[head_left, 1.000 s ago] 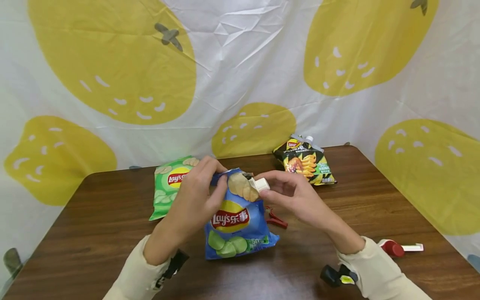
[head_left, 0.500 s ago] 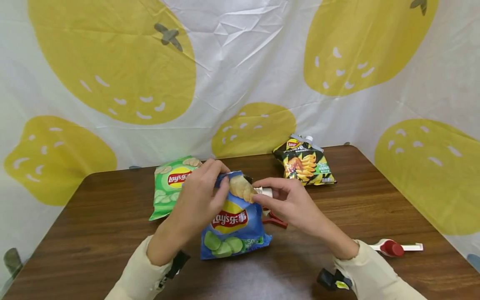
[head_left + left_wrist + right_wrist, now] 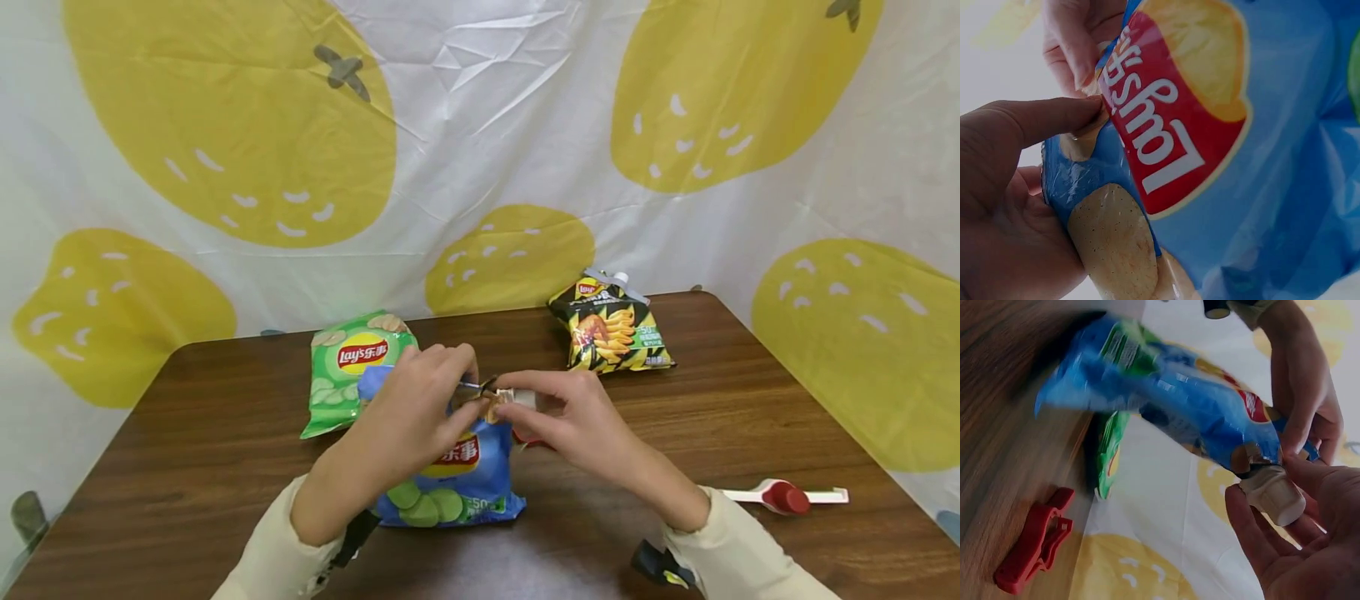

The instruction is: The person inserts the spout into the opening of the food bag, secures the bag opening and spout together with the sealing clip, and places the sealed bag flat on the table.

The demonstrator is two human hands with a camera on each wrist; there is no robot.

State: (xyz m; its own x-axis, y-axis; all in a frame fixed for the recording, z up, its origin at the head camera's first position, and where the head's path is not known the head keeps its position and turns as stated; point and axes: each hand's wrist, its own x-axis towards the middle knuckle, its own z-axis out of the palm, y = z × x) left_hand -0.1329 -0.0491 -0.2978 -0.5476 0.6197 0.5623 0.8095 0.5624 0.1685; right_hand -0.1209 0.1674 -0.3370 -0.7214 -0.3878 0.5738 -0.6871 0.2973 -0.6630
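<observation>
Blue bag [image 3: 480,467]: tilted, carried between both hands over the middle of the bench [image 3: 187,475], toward its near edge; upper end bent and bunched; contact of the lower end with the bench cannot be told.
Left grip [image 3: 420,404]: clamped on the upper end of the blue bag, film pinched with thumb in front and fingers behind.
Right grip [image 3: 577,417]: clamped on the white cap-like piece [image 3: 1279,499], held between thumb and fingers at the bag's upper corner.
Bag-and-cap join: touching, or nearly so; whether fastened cannot be told.
Step in hand: judged to be the fitting of the white piece to the bag's upper corner.
Next move: seemingly, film to be kept flat by the left grip and the white piece pressed squarely onto it; slippage of loose film to be guarded against.
Red clip [image 3: 1035,540]: on the bench behind the blue bag, unheld.
Green bag [image 3: 360,358]: near the far edge, left of its middle.
Black bag [image 3: 618,329]: by the far right corner, topped by a grey bar [image 3: 628,293].
Red-capped white bar [image 3: 786,497]: laid near the right edge.
</observation>
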